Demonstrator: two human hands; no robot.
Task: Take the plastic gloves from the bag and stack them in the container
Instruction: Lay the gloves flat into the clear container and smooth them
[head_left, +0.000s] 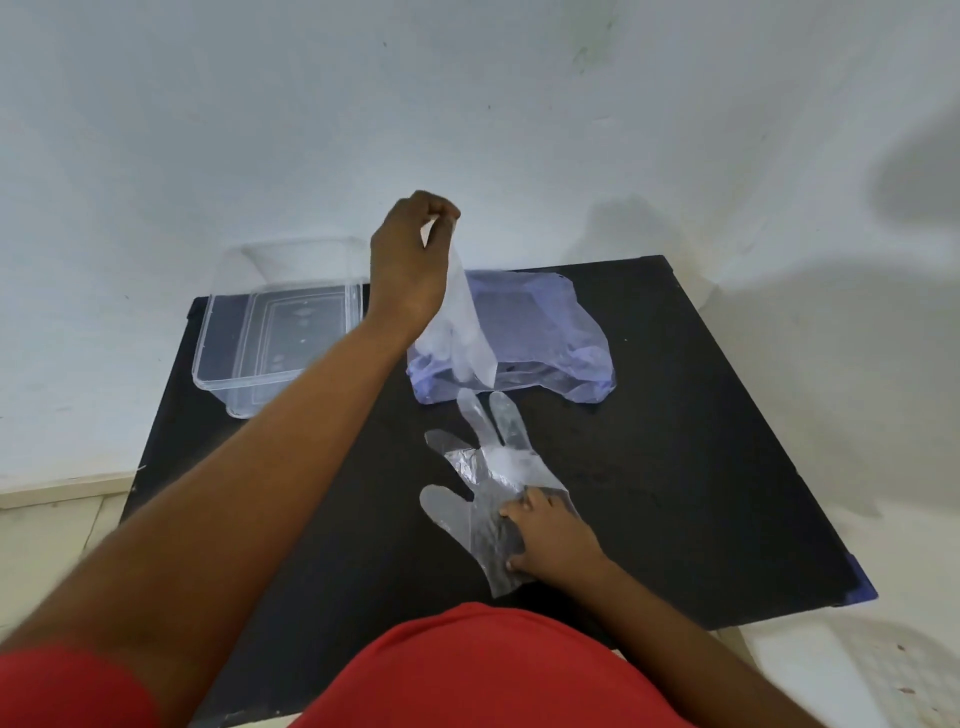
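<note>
My left hand (410, 254) is raised above the table, pinching a clear plastic glove (462, 322) that hangs down in front of the bluish plastic bag (545, 332). The bag lies open toward me at the back of the black table (701, 467). A second clear glove (488, 478) lies flat on the table, fingers pointing away from me. My right hand (550, 540) rests on its cuff end, pressing it down. The clear rectangular container (228, 332) stands at the table's back left corner, and I see no gloves in it.
A white wall rises behind the table. The container's far side leans close to that wall. Pale floor tiles show at the left, and a white perforated object (893, 675) sits at the lower right. My red shirt fills the bottom edge.
</note>
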